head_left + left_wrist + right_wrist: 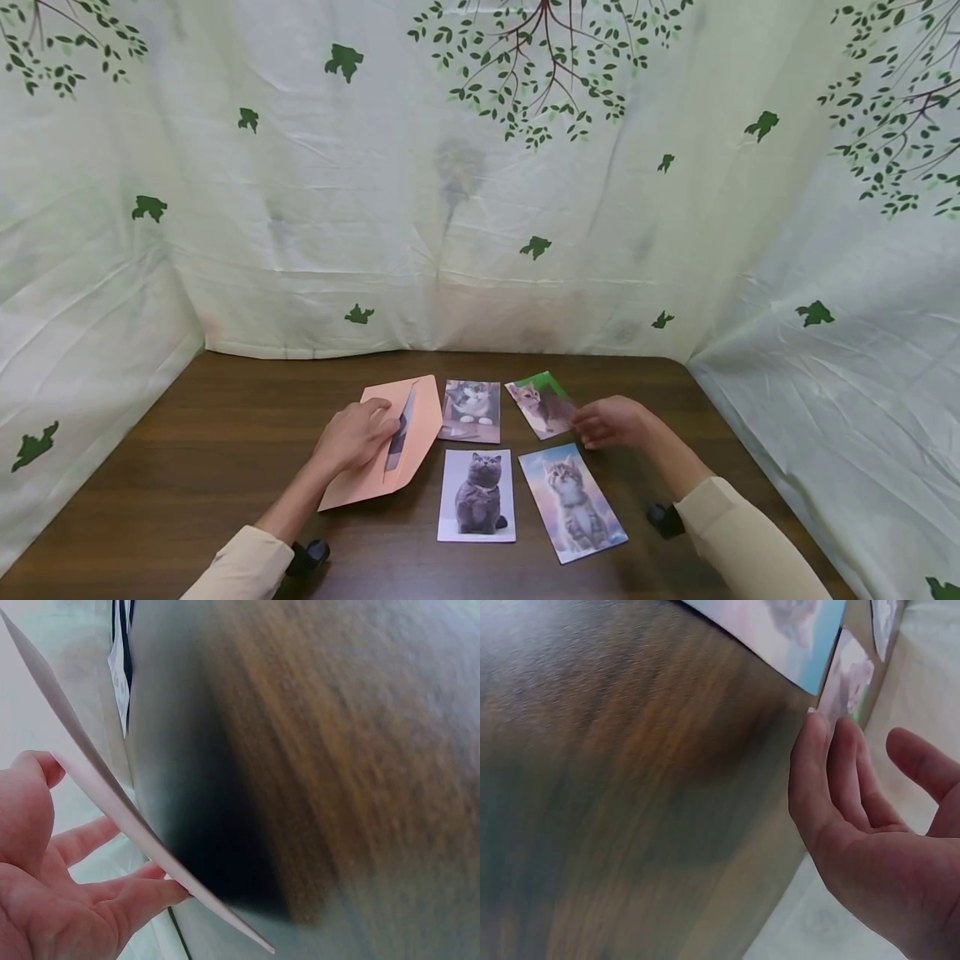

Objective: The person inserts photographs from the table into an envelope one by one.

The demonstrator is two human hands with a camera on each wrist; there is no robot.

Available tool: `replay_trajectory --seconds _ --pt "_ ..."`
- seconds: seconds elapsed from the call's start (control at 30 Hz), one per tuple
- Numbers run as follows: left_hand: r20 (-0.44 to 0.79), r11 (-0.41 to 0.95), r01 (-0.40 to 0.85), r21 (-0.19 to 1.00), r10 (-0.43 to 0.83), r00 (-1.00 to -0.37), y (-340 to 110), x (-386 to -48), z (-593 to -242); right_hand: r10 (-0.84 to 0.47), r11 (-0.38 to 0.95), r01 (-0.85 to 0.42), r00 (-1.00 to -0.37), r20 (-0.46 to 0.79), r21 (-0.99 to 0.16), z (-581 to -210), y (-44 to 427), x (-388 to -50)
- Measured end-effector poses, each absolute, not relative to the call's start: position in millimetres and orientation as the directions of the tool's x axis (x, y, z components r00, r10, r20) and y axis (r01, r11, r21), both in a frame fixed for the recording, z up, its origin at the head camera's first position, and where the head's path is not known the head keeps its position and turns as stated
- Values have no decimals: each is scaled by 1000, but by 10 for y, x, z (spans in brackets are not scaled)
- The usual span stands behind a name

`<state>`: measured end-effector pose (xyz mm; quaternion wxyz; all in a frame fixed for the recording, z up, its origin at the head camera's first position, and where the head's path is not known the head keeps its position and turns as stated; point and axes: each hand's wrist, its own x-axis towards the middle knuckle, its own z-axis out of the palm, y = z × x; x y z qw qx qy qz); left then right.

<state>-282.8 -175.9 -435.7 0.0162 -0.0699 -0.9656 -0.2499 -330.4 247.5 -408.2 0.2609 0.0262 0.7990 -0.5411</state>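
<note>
The person's left hand [358, 437] grips a peach envelope [423, 429], and I can see part of a picture [397, 448] showing in its opening. Right of the envelope lie four cat photos: a grey-and-white cat [471, 412] beside it, a sitting grey cat [477, 497], a tabby on blue [574, 504], a kitten on green [542, 406]. Farthest right, the right hand [611, 422], fingers loosely bent, meets that last one's edge; whether it touches, I can't tell

Picture [396, 452] inside peach envelope [425, 417] — partly hidden, sleeves [243, 568] cut off below, tabletop [352, 742] — blurred at left wrist

Leaf-printed sheets [337, 208] on three sides of a table [225, 442] suggest a curtained booth.
</note>
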Motion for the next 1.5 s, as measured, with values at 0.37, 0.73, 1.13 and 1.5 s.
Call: replay_trajectory --seconds 0.37,0.73,1.13,1.5 --pt "44 867 129 481 123 -991 -1759 -2841 -4341 -198 448 380 -841 -504 -809 -4171 2527 -3242" --pt "48 867 138 478 131 -990 -1757 -2843 -4373 -212 453 386 -829 -517 -804 -4222 2553 -3205" --pt "43 866 132 482 127 -991 -1760 -2849 -4353 -224 437 361 -843 -488 -824 -4271 2572 -3206" --pt "23 869 120 479 124 -992 -1762 -2862 -4365 -194 447 356 -857 -478 -820 -4307 2543 -3207"
